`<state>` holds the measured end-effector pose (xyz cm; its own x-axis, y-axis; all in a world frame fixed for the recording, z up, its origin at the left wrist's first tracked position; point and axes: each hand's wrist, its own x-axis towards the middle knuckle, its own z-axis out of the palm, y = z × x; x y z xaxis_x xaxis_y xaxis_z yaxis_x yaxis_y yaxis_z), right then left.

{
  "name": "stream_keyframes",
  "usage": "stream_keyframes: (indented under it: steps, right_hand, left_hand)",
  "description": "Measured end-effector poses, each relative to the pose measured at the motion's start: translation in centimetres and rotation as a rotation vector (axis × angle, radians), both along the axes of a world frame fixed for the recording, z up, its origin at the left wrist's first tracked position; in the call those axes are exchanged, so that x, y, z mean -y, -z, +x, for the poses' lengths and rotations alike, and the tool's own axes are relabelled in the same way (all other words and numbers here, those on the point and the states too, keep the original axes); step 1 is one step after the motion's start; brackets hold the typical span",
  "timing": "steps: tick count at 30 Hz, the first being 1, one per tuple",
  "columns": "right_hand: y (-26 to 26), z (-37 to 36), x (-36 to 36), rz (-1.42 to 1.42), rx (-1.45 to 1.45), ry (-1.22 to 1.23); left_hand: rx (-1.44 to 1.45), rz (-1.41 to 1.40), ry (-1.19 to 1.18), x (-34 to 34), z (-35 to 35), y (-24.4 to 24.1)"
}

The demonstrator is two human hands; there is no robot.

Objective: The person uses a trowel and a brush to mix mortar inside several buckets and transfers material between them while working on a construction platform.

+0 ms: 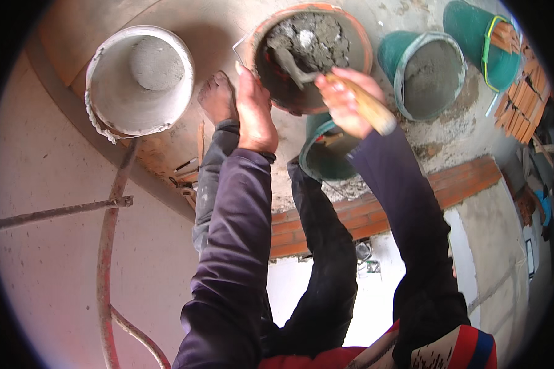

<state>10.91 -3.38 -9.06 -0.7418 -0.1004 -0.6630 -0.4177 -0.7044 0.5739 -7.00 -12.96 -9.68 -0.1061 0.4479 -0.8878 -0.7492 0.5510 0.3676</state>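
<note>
My right hand [348, 99] is closed around the wooden handle of a trowel [364, 104], whose mortar-smeared blade reaches into an orange-rimmed bucket [367, 41]. Grey wet mortar [311, 39] with a whitish lump is heaped inside, on the far side. At the near left of that bucket is my left hand [257, 108], its fingers extended and its thumb up at the rim; whether it grips the rim is unclear. A wire handle stands out beside it. Below the orange-rimmed bucket, partly behind my right forearm, a green bucket [328, 159] lies tilted.
A white bucket [92, 83] with grey residue stands left, near my bare foot. At right are a green bucket of grey material [399, 78], another holding brick pieces [466, 41], and stacked bricks [519, 110]. Metal poles [106, 258] cross lower left. A brick edge [364, 214] curves below.
</note>
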Motion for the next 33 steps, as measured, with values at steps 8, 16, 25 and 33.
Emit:
stream_keyframes:
  steps: [8,16,25,33]
  right_hand:
    - [-7.4,4.7,-2.4,0.215,0.037,-0.478]
    - [-10.2,2.1,-1.0,1.445,0.462,-1.901]
    - [-6.1,-1.1,3.1,1.438,0.466,-2.283]
    - [-3.8,0.3,-1.6,1.606,0.591,-2.326]
  left_hand:
    - [0.067,0.017,-0.018,0.0,0.0,0.2]
    - [0.070,0.087,-0.062,1.4,-0.8,0.0]
    - [0.130,0.100,-0.106,1.8,0.1,0.4]
    - [0.160,0.181,-0.081,2.2,0.4,0.1]
